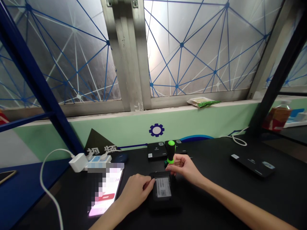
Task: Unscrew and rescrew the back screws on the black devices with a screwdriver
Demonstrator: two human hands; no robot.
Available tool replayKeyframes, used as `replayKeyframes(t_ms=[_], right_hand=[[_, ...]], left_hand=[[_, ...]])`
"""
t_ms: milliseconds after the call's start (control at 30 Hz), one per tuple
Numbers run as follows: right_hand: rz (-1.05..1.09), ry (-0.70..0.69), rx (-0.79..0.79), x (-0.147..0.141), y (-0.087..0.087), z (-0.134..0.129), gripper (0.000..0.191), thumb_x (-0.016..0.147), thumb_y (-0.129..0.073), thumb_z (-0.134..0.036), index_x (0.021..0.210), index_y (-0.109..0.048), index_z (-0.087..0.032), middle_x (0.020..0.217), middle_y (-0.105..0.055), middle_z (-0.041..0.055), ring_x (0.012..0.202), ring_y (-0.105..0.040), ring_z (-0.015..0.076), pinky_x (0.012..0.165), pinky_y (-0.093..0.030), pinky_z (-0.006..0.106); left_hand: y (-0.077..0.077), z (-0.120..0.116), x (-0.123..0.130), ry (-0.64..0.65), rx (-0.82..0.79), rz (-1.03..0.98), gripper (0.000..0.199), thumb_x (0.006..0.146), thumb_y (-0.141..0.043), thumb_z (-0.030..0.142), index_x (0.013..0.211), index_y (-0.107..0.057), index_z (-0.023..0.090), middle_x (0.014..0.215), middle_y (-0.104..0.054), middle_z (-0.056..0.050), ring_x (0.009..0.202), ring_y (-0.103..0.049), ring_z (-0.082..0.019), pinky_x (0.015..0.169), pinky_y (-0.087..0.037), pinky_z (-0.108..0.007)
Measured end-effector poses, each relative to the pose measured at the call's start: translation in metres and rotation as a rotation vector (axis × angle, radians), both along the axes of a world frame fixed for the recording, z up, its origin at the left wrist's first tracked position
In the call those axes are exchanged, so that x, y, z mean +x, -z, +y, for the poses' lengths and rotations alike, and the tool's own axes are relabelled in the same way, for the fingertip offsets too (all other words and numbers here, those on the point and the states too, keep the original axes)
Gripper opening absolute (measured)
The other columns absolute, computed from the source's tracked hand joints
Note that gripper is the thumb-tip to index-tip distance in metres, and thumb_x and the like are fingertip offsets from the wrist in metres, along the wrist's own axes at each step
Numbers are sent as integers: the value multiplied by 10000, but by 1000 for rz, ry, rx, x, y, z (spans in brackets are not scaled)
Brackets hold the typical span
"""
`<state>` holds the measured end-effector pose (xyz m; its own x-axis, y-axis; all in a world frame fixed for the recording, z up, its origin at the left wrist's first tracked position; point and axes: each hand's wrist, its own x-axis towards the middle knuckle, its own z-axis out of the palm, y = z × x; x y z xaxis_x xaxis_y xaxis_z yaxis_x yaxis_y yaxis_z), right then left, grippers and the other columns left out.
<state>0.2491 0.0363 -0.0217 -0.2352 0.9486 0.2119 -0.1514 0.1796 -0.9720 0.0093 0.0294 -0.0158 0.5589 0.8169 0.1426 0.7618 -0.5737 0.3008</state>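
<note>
A black box-shaped device [163, 199] with a white printed label lies on the dark table in front of me. At its left edge is my left hand [137, 191], fingers curled, with thumb and forefinger pressed against the casing. A screwdriver [171, 151] with a black and bright green handle stands nearly upright over the device's far edge. My right hand [183, 167] is closed in a pinch around the lower part of this screwdriver, just under the green collar. Its tip is hidden behind my fingers and the device.
Two flat black boxes [157, 150] lie by the wall, and another black box [253, 165] is at the right. Left of my hands lies a lit phone [107, 191], near a power strip [98, 160] with a white charger [78, 162] and cable. A dark mouse [121, 157] sits behind.
</note>
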Motion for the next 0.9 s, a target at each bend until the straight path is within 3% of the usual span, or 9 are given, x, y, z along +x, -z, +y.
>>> replayKeyframes(t_ms=[167,533,767,900], right_hand=[[-21,-24,4,1,-2,-1,345,763,-787,-451,756,-622,-148,779,-752,85,592,-633,138,546,-472,256],[-91,-39,63,1,-5,-4,337,831,-716,-476,813,-705,-140,799,-745,78,560,-581,112,532,-475,231],[-19,5,29,0,6,1,377,639,-880,-431,774,-663,-153,611,-642,-12,522,-586,122,529,-504,253],[2,43,3,0,6,2,430,601,-894,-452,754,-618,-160,650,-682,7,504,-602,127,503,-507,260]], left_hand=[[1,0,0,-1,-2,-11,454,1004,-393,350,581,-402,185,545,-502,19,499,-437,-127,528,-170,-291],[2,1,-1,3,-3,-11,453,1007,-400,345,582,-413,189,551,-529,12,507,-464,-137,534,-176,-293],[2,0,-1,4,-9,-15,461,1011,-398,352,582,-442,190,552,-526,16,508,-466,-138,534,-180,-289],[3,1,-1,11,-2,-19,459,1008,-398,343,578,-445,190,548,-515,14,507,-456,-139,534,-177,-291]])
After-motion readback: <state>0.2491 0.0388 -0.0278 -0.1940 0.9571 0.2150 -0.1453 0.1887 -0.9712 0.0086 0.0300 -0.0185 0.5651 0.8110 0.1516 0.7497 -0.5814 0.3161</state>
